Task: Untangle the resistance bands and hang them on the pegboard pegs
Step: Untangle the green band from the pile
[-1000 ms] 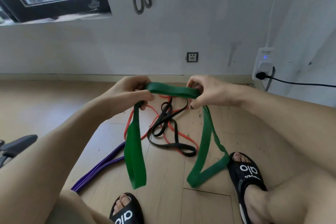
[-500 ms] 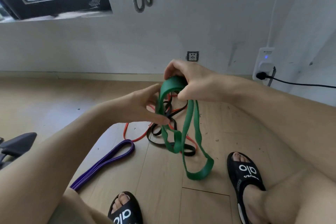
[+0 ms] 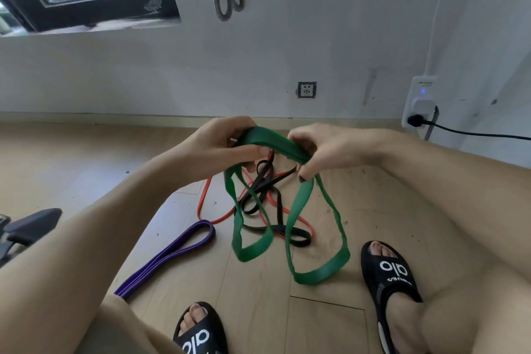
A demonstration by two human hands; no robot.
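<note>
Both hands gripped the green band [image 3: 275, 143] above the floor: left hand [image 3: 218, 146] and right hand [image 3: 321, 149] curled around its top, apparently doubled, two loops dangling below the fingers.

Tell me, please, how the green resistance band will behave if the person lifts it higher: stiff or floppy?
Probably floppy: the green resistance band sags in two loose loops below the left hand and right hand that grip it. It seems light, since fingertips alone hold it up. It may swing and could catch the black band under it.
</note>
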